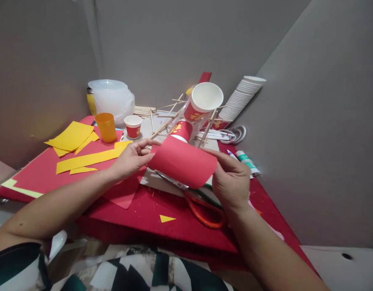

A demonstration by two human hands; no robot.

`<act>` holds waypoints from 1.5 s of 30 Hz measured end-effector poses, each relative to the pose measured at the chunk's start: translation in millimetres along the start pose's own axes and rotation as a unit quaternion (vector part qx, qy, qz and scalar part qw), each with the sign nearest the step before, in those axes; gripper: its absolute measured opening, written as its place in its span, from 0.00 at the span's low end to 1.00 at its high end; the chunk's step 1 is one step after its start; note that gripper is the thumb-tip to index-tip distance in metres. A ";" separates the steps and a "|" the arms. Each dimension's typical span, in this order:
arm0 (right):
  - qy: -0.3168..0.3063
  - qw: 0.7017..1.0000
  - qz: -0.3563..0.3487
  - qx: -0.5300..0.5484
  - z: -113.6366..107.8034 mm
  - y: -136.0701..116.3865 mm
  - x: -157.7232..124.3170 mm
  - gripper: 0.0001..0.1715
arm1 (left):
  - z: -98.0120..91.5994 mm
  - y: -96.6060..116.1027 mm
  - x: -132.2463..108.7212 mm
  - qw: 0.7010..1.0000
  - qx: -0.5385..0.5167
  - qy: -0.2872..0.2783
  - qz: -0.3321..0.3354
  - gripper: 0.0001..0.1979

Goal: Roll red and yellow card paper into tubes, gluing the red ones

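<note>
Near the front edge of the surface (138,220), a yellow scrap (166,218) is lying flat. To its right, scissors (204,222) are resting with their orange handle toward the front edge, their blades running partly under the red sheet (185,161).

The sheet is hanging in the air above the middle of the surface, bowing between both hands. The left hand (133,158) is pinching its left end; the right hand (231,180) is gripping its right end. Each grip is closing down on the paper, with little gap showing.

Judgement: steady work here is calling for light, even pressure at both ends, so that the curve is staying smooth and no crease is forming. Keeping the long edges level would help; the scissors beneath are worth clearing.

Just beyond, joined paper cups (194,114) are standing among sticks (168,125); whether the sheet is touching them, cannot tell. Toward the left edge, yellow paper (89,160) is lying. Toward the back right corner, a cup stack (241,99) is leaning.
</note>
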State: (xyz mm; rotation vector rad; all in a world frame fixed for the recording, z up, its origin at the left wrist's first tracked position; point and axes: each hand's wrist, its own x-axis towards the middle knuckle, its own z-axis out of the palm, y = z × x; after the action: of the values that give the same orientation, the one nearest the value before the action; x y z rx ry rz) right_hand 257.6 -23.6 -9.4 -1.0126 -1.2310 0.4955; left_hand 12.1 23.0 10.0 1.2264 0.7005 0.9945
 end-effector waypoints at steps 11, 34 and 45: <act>-0.065 0.991 0.020 0.116 -14.4 -11.0 -1.3 0.10 | 4.9 6.1 -4.5 0.999 0.035 0.029 -0.009 0.14; -0.105 0.989 -0.044 -0.094 3.9 -12.3 -15.2 0.14 | 6.2 -1.8 -2.5 0.997 -0.034 -0.012 -0.073 0.15; -0.109 0.991 0.001 -0.079 6.0 -15.5 -14.9 0.13 | 12.2 3.2 -6.4 0.996 -0.004 0.030 -0.083 0.22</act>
State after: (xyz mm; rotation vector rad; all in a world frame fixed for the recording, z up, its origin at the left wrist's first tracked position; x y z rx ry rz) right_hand 244.5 -40.9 -4.3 -1.1153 -1.4813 0.5274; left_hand 19.2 12.1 15.4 1.1154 0.8315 0.8988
